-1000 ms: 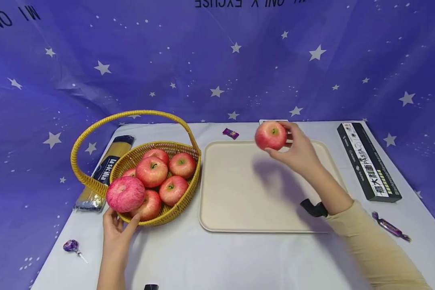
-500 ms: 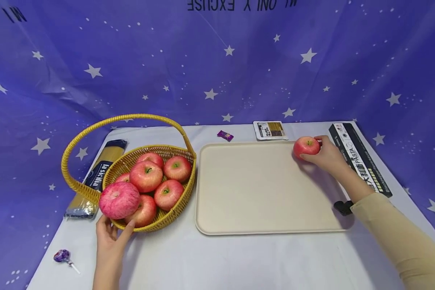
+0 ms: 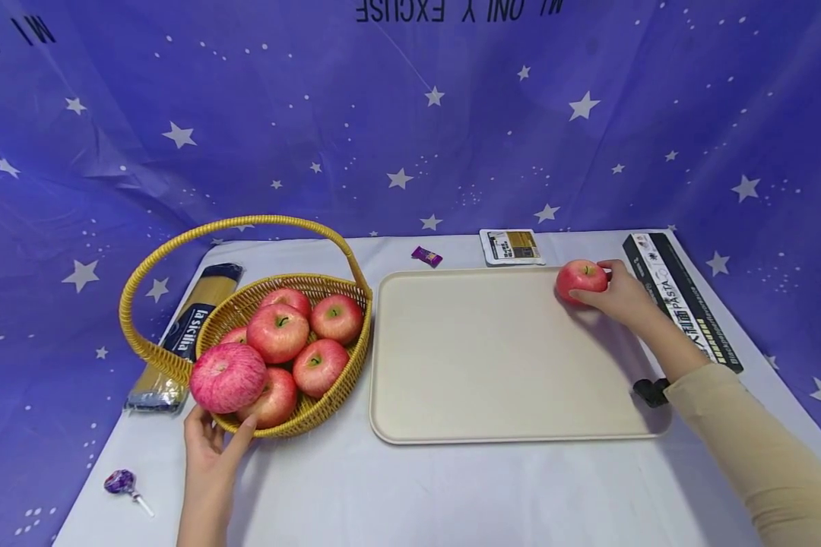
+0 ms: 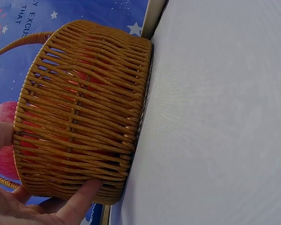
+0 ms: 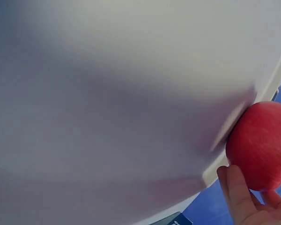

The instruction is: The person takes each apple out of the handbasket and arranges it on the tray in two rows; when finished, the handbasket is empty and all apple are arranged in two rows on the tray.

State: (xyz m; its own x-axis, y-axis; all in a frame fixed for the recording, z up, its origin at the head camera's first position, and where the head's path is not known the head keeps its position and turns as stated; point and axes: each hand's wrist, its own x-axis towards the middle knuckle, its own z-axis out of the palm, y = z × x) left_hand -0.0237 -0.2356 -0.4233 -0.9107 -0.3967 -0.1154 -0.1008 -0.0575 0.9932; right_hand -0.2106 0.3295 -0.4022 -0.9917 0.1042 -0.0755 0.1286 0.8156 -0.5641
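Apple [image 3: 580, 279] now down at tray [image 3: 492, 365] far corner.
Right hand [image 3: 619, 298] grasping it; left hand [image 3: 210, 443] released, fingers steadying basket [image 3: 294, 414].

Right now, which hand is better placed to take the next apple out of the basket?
Left. The left hand already touches the basket beside its apples; the right hand holds an apple on the tray's far corner.

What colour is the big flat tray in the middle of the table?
The tray is a plain cream or pale beige, with no pattern. The head view shows it best.
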